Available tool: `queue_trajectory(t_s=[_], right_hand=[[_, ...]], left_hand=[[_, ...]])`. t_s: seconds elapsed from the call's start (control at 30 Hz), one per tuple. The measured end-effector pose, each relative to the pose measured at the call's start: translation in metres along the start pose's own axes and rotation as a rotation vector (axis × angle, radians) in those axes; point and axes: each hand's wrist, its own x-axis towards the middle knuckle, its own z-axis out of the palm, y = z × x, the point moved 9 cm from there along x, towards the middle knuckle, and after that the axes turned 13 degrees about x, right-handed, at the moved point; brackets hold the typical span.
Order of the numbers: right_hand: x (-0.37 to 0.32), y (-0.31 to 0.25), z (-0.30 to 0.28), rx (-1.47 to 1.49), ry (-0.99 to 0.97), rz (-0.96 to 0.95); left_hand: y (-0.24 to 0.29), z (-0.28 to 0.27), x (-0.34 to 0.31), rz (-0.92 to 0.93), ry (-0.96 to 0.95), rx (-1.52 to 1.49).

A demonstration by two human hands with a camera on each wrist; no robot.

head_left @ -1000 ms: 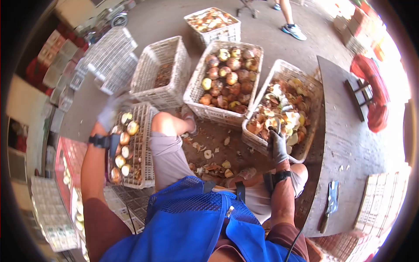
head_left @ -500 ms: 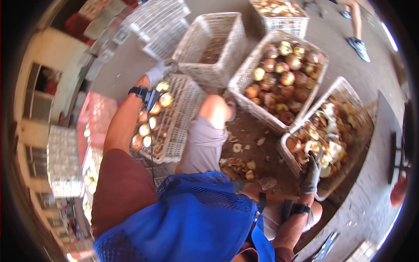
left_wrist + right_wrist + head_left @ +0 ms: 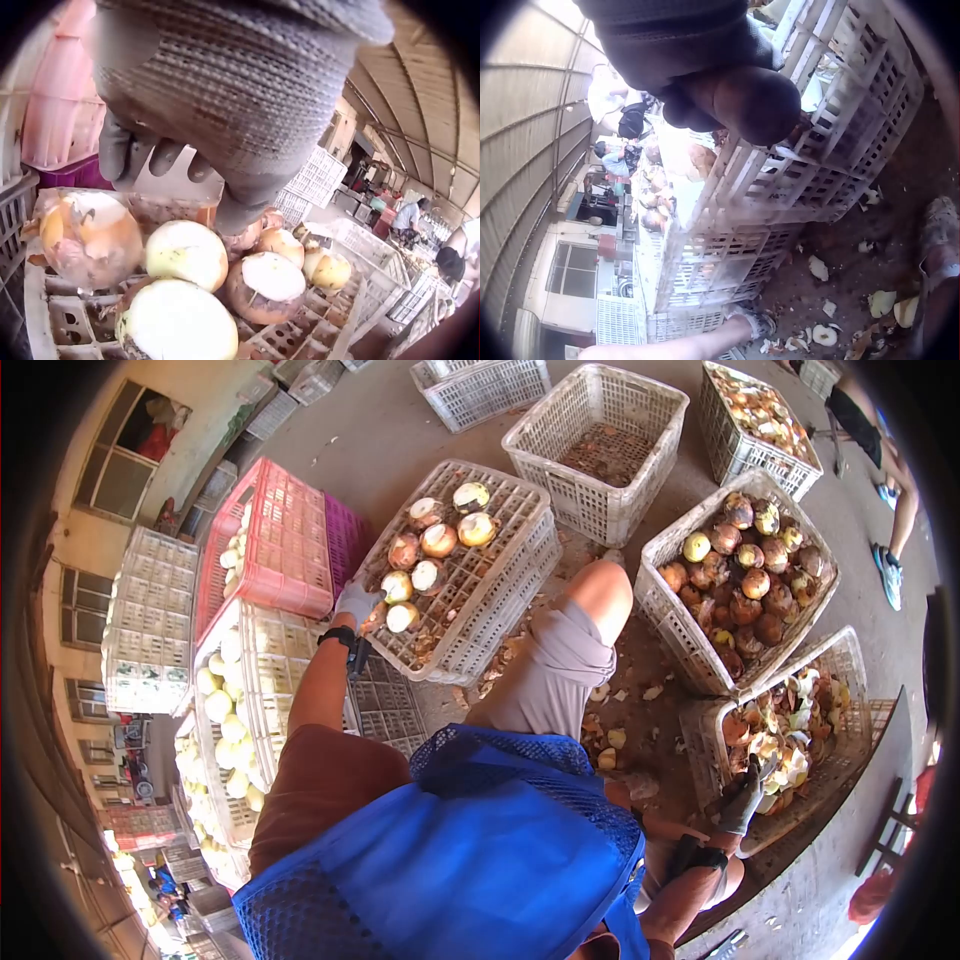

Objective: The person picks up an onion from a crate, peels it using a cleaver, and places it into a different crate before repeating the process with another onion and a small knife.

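In the head view my left hand (image 3: 357, 603), in a grey glove, is at the left edge of a white crate's slatted top (image 3: 470, 575) bearing several partly peeled onions (image 3: 438, 540). From the left wrist view, its fingers (image 3: 165, 156) hang bent and spread above the onions (image 3: 186, 255); contact with one is unclear. My gloved right hand (image 3: 740, 805) is over the near-left rim of a crate of peelings (image 3: 800, 705), curled round a small grey metal tool (image 3: 768, 765). Up close, the right hand (image 3: 697, 60) has curled, dark-coated fingers, and the tool is mostly hidden.
A crate of brown onions (image 3: 745, 575) stands in the middle right. Behind are a crate with scraps at its bottom (image 3: 610, 450) and another of peelings (image 3: 765, 420). Pink (image 3: 285, 540) and white crates of pale onions stand left. A person's leg (image 3: 905, 510) shows at right.
The head view has swung left, so the crates sit farther right in it. My left hand has moved from the far side of the slatted top to its left edge; the right stays by the peelings.
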Motion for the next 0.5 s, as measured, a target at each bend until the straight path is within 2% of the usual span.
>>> queue_trajectory(t_s=[0.07, 0.17, 0.2, 0.33, 0.5], right_hand=[[-0.003, 0.002, -0.007, 0.009, 0.013, -0.011], [-0.023, -0.003, -0.002, 0.016, 0.090, -0.016], [-0.016, 0.002, -0.014, 0.009, 0.119, 0.006], [-0.013, 0.015, -0.044, 0.072, 0.193, -0.001], [-0.025, 0.018, -0.038, 0.117, 0.138, -0.028]], left_hand=[[0.034, -0.019, -0.021, 0.043, -0.024, 0.039], [0.068, -0.016, -0.028, 0.075, -0.109, 0.196], [0.074, -0.011, -0.027, 0.056, -0.189, 0.249], [0.080, 0.001, -0.020, -0.046, -0.173, 0.312], [0.082, 0.004, -0.011, -0.071, -0.215, 0.294]])
